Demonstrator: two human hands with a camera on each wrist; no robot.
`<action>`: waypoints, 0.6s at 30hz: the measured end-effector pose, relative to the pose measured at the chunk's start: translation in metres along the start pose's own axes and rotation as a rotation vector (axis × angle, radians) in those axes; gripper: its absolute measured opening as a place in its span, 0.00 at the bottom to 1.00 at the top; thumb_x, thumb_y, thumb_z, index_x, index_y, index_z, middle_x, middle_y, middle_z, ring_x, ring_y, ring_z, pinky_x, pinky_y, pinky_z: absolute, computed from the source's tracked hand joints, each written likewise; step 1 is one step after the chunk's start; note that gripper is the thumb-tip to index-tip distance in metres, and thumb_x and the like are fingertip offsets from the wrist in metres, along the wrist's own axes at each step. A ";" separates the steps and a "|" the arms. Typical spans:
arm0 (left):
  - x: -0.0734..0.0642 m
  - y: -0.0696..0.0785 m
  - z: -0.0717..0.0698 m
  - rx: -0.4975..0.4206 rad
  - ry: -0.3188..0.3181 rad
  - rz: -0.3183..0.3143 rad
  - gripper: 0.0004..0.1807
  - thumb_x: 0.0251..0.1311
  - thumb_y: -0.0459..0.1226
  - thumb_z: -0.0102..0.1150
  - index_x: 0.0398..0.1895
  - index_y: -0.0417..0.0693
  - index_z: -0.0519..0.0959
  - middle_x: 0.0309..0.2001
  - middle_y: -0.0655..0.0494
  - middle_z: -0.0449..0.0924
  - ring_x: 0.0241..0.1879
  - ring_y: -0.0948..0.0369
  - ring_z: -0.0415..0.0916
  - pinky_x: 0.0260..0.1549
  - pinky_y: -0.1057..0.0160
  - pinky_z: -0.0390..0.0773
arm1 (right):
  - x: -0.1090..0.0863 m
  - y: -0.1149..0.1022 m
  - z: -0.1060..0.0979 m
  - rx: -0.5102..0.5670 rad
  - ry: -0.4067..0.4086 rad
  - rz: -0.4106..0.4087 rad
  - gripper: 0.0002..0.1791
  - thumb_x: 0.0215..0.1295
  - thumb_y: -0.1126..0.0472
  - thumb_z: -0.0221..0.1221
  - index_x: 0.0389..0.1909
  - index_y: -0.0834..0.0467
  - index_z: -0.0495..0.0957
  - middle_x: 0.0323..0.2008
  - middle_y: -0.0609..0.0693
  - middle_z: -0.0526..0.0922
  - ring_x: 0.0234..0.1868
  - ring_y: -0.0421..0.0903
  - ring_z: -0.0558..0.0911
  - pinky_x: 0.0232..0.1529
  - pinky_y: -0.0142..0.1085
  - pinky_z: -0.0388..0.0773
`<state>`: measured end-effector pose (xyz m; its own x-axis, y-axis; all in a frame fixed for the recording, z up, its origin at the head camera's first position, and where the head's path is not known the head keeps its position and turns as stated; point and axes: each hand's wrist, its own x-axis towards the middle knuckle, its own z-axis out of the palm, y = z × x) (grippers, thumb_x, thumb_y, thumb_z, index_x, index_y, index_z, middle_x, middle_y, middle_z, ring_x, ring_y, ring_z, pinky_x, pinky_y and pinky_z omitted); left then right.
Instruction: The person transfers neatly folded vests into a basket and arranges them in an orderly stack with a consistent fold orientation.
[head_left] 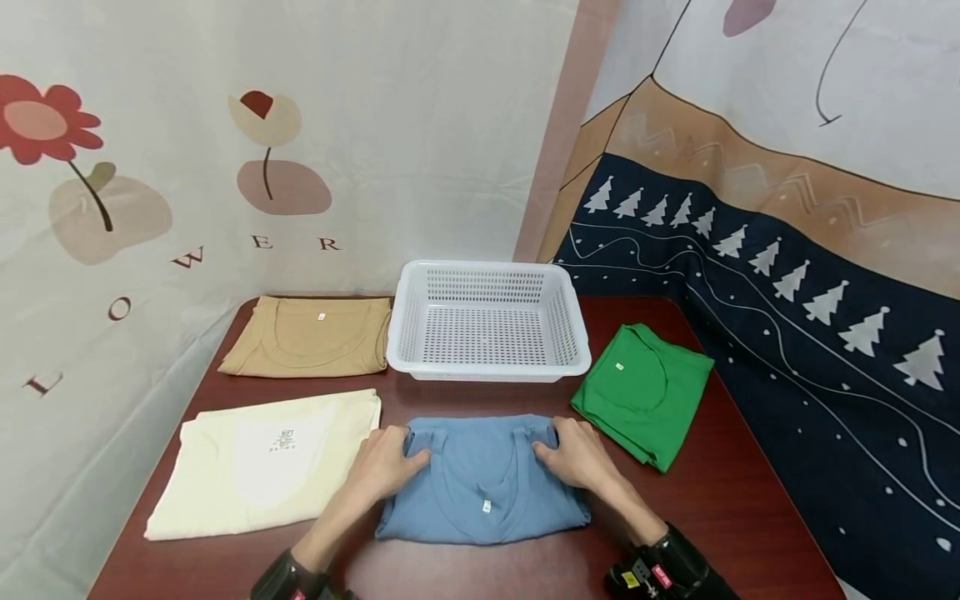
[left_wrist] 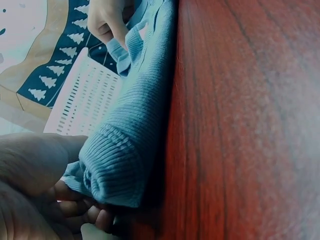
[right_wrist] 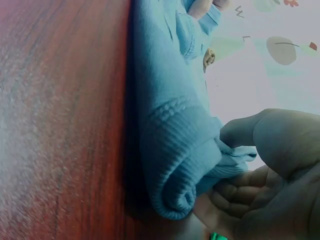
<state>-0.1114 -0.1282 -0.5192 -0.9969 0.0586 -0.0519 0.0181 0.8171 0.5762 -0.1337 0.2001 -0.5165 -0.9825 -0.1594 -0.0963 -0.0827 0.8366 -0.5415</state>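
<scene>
A folded blue shirt (head_left: 480, 487) with a small white neck label lies at the near middle of the table. At its left side, my left hand (head_left: 388, 460) grips the upper corner, thumb on top and fingers curled at the edge. Opposite it, my right hand (head_left: 581, 454) holds the upper right corner the same way. Close up in the left wrist view, the shirt's ribbed, rolled edge (left_wrist: 115, 160) sits between thumb and fingers. The right wrist view shows a similar rolled fold (right_wrist: 172, 175) beside the right fingers, with the thumb above.
Behind the shirt stands a white perforated basket (head_left: 487, 371). A tan folded shirt (head_left: 311, 337) lies at the back left, a cream one (head_left: 217, 467) at the left, and a green one (head_left: 648, 392) at the right. The dark red table (head_left: 750, 517) backs onto printed curtains (head_left: 420, 125).
</scene>
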 end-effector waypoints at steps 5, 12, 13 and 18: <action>0.000 -0.004 -0.001 -0.070 -0.027 0.005 0.27 0.68 0.39 0.72 0.20 0.54 0.62 0.21 0.61 0.57 0.22 0.62 0.58 0.23 0.64 0.62 | 0.001 0.004 -0.004 0.081 -0.008 0.006 0.23 0.74 0.59 0.72 0.27 0.56 0.67 0.22 0.46 0.62 0.22 0.43 0.66 0.27 0.34 0.64; -0.003 -0.007 -0.006 -0.172 -0.013 0.049 0.16 0.70 0.40 0.69 0.26 0.48 0.74 0.22 0.61 0.62 0.22 0.62 0.64 0.24 0.63 0.69 | 0.000 0.010 -0.008 0.178 -0.035 -0.018 0.22 0.79 0.59 0.70 0.30 0.57 0.66 0.22 0.43 0.60 0.21 0.38 0.62 0.27 0.31 0.62; -0.004 -0.007 -0.008 -0.178 -0.006 0.052 0.15 0.70 0.41 0.69 0.29 0.46 0.76 0.22 0.60 0.63 0.23 0.62 0.65 0.26 0.62 0.71 | 0.000 0.011 -0.009 0.188 -0.036 -0.025 0.22 0.79 0.59 0.69 0.30 0.56 0.67 0.22 0.43 0.60 0.21 0.37 0.61 0.28 0.31 0.61; -0.004 -0.005 -0.020 -0.191 0.007 0.034 0.13 0.72 0.42 0.73 0.35 0.43 0.83 0.23 0.57 0.72 0.28 0.59 0.72 0.34 0.58 0.78 | 0.000 0.011 -0.021 0.254 -0.034 -0.074 0.19 0.80 0.58 0.69 0.34 0.57 0.69 0.23 0.43 0.60 0.22 0.34 0.61 0.28 0.29 0.61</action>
<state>-0.1092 -0.1440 -0.5058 -0.9965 0.0803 -0.0246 0.0378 0.6909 0.7220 -0.1376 0.2203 -0.5050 -0.9688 -0.2363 -0.0743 -0.1052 0.6640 -0.7403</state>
